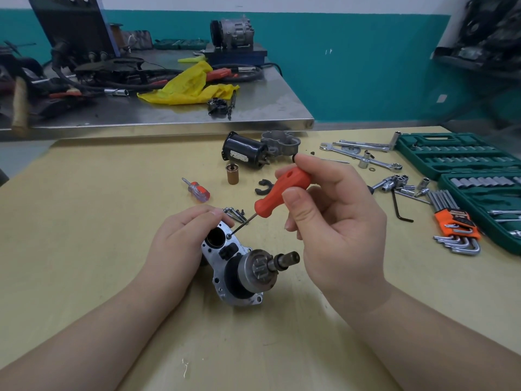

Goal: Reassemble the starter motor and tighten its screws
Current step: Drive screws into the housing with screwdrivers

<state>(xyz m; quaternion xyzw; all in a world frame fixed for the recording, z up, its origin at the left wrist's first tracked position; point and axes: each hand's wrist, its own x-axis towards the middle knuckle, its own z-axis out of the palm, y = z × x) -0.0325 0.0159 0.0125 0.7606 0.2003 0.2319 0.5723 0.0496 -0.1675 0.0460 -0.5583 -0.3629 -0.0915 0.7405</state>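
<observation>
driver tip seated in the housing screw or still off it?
Seated, apparently: the orange screwdriver in the right hand has its tip on a screw in the starter housing.

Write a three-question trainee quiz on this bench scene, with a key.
1. True or false: the right hand holds the orange screwdriver with its tip at a screw on the housing.
2. What does the left hand do? A) grips the housing B) holds a wrench C) rests flat on the table
3. Fill in: the small spare screwdriver lies to the ___ of the copper sleeve.

Key: 1 true; 2 A; 3 left
</observation>
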